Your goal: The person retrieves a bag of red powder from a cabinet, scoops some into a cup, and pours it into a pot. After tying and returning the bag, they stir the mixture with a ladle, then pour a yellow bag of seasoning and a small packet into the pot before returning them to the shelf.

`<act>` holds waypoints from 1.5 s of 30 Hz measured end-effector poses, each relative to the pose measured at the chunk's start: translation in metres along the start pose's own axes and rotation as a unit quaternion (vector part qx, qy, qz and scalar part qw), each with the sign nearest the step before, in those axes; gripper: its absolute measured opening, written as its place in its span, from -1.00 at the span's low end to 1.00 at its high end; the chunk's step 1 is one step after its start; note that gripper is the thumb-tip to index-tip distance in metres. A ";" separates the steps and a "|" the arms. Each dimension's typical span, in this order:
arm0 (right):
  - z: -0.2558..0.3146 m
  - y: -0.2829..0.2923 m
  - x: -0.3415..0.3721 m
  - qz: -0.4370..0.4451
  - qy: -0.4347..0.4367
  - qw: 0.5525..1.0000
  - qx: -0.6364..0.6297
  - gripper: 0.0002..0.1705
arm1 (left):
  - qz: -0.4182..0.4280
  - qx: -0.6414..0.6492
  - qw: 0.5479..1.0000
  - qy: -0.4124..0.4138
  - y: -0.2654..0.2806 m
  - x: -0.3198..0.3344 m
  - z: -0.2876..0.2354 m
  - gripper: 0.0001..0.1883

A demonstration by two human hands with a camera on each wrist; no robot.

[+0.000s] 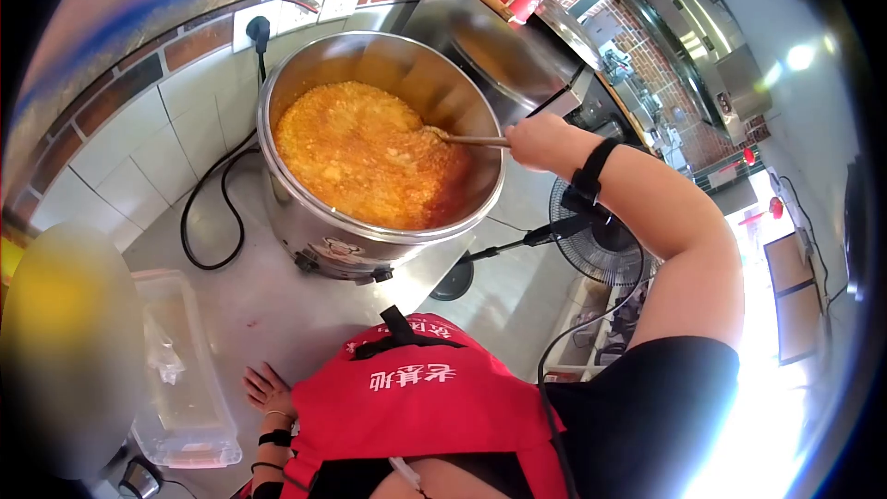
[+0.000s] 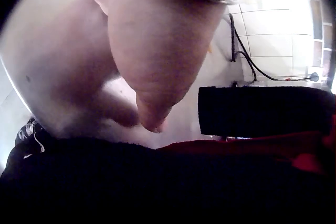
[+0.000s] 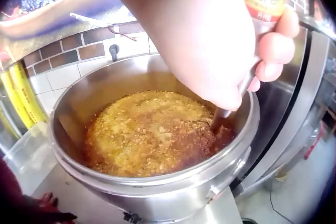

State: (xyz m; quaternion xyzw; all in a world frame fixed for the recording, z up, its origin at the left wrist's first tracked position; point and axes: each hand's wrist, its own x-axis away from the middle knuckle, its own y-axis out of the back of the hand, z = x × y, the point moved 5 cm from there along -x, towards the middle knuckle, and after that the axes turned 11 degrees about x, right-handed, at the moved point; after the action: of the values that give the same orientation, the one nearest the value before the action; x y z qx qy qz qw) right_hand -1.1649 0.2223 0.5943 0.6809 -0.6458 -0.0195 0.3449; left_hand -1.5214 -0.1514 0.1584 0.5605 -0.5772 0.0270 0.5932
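A large steel pot [image 1: 388, 238] stands on the counter, holding an orange-red, chunky mixture [image 1: 360, 152]. My right hand [image 1: 545, 143] grips the long handle [image 1: 480, 140] of a utensil at the pot's right rim; its lower end dips into the mixture. In the right wrist view the right hand [image 3: 210, 40] has its fingers curled round the handle, above the mixture [image 3: 152, 134]. My left hand [image 1: 268, 391] rests on the counter [image 1: 277, 305] with fingers spread, beside the red apron [image 1: 425, 388]. The left wrist view shows the left hand [image 2: 157, 40] close up and dark.
A clear plastic container [image 1: 185, 379] lies on the counter at the left. Behind the pot, a black plug [image 1: 259, 30] sits in a wall socket, its cable looping onto the counter. A steel appliance [image 1: 499, 37] adjoins the pot's far right. A fan [image 1: 610, 236] stands to the right, lower down.
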 end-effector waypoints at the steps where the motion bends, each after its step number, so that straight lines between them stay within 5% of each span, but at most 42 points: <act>1: 0.003 0.002 0.007 0.025 0.013 1.000 0.001 -0.75 | -0.003 0.000 1.000 -0.007 0.001 0.001 0.000 0.09; 6: 0.013 0.023 0.034 0.082 0.062 0.995 -0.016 -0.70 | -0.001 0.006 1.000 -0.022 -0.005 -0.003 0.007 0.09; 9: 0.024 0.042 0.050 0.208 0.060 0.973 -0.084 -0.64 | -0.016 -0.002 0.999 -0.031 -0.003 -0.002 0.004 0.10; 16: 0.059 0.032 0.043 0.356 0.131 0.866 -0.325 -0.56 | -0.016 0.002 0.999 -0.030 0.000 0.000 0.003 0.16; 20: 0.078 0.026 0.008 0.300 0.170 0.861 -0.375 -0.54 | -0.006 0.011 0.999 -0.030 0.007 0.004 -0.002 0.17; 23: 0.081 0.035 -0.027 -0.022 0.185 0.958 -0.219 -0.50 | -0.011 0.006 0.999 -0.034 0.005 0.002 0.001 0.17; 33: 0.047 0.030 -0.073 -0.120 -0.002 0.980 -0.157 -0.55 | 0.000 0.006 1.000 -0.021 -0.001 0.000 0.005 0.11; 39: 0.028 0.010 -0.045 -0.087 -0.033 0.985 -0.146 -0.55 | -0.001 -0.016 0.999 -0.028 -0.024 -0.017 0.019 0.02; 40: 0.030 0.006 -0.038 -0.066 -0.017 0.987 -0.146 -0.55 | -0.223 -0.152 0.960 -0.080 -0.031 -0.027 0.026 0.03; 41: 0.033 0.005 -0.030 -0.057 -0.002 0.983 -0.172 -0.51 | -0.429 -0.274 0.851 -0.127 -0.026 -0.014 0.017 0.04; 42: 0.034 0.007 -0.024 -0.053 -0.002 0.984 -0.172 -0.51 | -0.425 -0.275 0.853 -0.130 -0.033 -0.016 0.023 0.04; 44: 0.040 0.000 -0.008 0.139 0.002 0.953 -0.269 -0.44 | -0.405 -0.254 0.870 -0.122 -0.038 -0.021 0.026 0.06; 45: 0.046 -0.007 -0.006 0.164 0.022 0.944 -0.286 -0.40 | -0.403 -0.255 0.870 -0.123 -0.023 -0.014 0.016 0.06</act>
State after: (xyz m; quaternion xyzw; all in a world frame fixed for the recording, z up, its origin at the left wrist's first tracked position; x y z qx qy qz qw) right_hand -1.1820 0.2069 0.5535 0.4388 -0.7081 -0.1316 0.5374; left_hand -1.5210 -0.1625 0.1295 0.5728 -0.3563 -0.4315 0.5989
